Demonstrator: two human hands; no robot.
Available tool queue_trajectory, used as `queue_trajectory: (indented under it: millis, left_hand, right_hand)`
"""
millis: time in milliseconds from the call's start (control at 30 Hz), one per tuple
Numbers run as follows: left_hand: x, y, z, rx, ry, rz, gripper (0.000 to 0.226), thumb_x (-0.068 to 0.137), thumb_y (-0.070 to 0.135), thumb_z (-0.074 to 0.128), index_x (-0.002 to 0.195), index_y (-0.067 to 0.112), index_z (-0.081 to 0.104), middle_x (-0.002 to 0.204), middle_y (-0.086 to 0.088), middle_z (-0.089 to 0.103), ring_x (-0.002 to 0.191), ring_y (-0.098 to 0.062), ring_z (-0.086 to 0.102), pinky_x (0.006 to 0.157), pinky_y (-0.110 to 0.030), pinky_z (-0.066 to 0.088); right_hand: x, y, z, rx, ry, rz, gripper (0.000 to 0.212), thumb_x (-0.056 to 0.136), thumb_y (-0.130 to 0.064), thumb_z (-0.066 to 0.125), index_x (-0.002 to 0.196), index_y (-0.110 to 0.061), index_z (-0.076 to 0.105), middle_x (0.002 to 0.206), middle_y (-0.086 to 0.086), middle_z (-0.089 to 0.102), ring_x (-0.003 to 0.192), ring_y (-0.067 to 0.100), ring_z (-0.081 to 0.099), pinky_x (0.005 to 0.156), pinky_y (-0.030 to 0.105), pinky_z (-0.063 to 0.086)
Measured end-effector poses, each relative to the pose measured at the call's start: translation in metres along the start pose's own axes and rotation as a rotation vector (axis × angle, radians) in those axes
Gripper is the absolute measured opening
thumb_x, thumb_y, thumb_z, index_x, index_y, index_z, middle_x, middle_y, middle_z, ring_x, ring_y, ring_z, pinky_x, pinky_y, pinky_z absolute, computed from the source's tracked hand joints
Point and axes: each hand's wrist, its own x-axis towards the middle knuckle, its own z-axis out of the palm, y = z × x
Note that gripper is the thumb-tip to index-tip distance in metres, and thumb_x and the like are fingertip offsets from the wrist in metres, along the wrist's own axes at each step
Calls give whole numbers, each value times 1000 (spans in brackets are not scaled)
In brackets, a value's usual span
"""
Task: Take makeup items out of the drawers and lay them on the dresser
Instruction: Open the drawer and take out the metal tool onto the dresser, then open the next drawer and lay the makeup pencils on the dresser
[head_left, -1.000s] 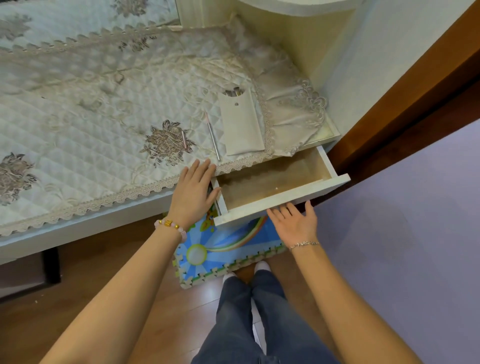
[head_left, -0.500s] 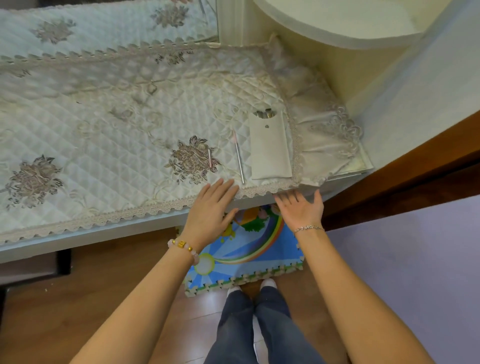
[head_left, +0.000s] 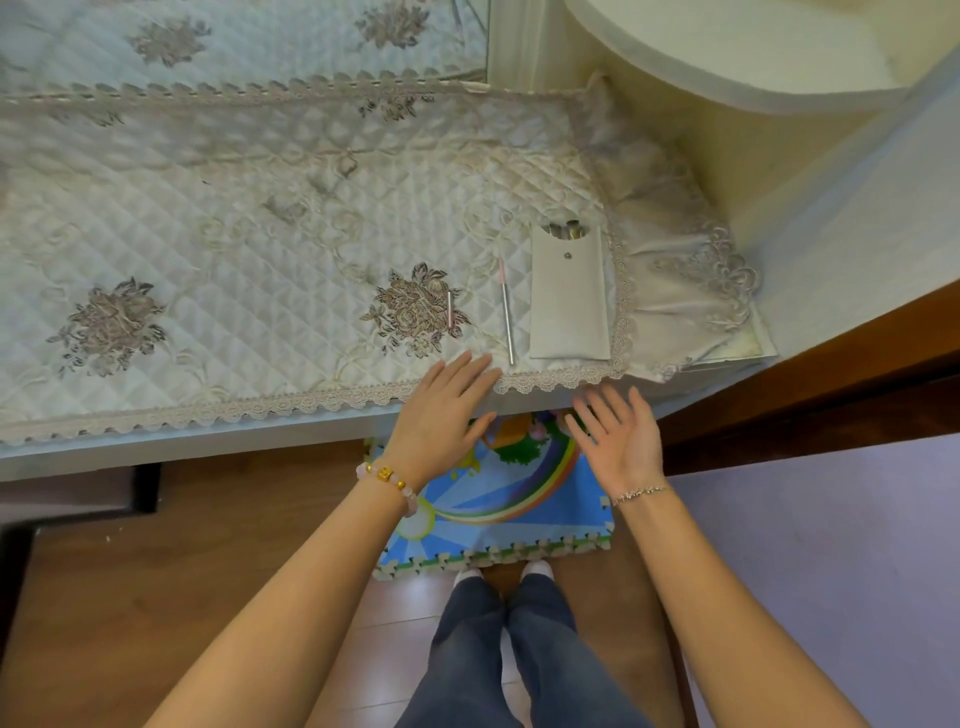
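Overhead, the head view shows the dresser under a quilted cloth. Both hands are spread flat and hold nothing. The left hand lies palm down at the front edge, fingertips over the lace trim. The right hand, at its 3 o'clock, is tilted palm-left just below the edge. On the cloth at 12 o'clock of the hands lie a pouch with tool tips showing at its mouth, a thin stick just beside it at its 9 o'clock, and a small pink stick farther toward 9. A foam mat covers the floor below.
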Motion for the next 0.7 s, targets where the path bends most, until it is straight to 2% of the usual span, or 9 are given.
queue_trajectory:
  millis: [133,267,367,467,600,700]
  left_hand:
    - [-10,2,-8,-2,41,-73,51,95,34,45,142,16,34,148,-5,36,140,-23,25,115,-39,14]
    - [-35,3,-19,-43,167,-176,47,95,31,47,136,11,42,136,-8,49,128,-27,42,109,-43,31]
    - [-62,5,-23,-75,264,-278,44,94,29,49,134,10,45,130,-8,54,120,-26,48,102,-40,38]
    - [-91,9,-23,-87,323,-353,42,94,28,51,132,11,46,121,-8,60,109,-26,55,91,-38,44]
    - [-129,17,-20,-119,415,-533,41,93,27,53,129,8,51,121,-8,61,112,-24,56,93,-33,43]
    - [-156,25,-14,-259,501,-743,39,94,29,50,129,12,51,125,-3,57,115,-18,52,92,-21,35]
  right_hand:
    - [-20,4,6,-396,-100,-83,43,98,-30,40,134,-7,44,135,13,52,116,24,54,99,37,44]
    - [-37,8,24,-749,-218,-293,32,95,-19,49,126,-11,53,127,9,58,117,20,54,99,32,44]
    - [-44,10,40,-1027,-316,-448,33,93,-20,53,126,-15,54,126,3,59,115,12,54,99,27,42]
    - [-49,13,54,-1325,-424,-586,37,93,-26,52,129,-19,51,130,-2,56,120,11,50,102,30,40]
    - [-49,18,72,-1631,-624,-738,42,94,-32,48,133,-18,47,134,2,53,124,17,47,104,33,36]
    - [-47,24,88,-1726,-736,-775,43,95,-31,47,134,-15,46,135,4,51,125,19,46,103,29,34]
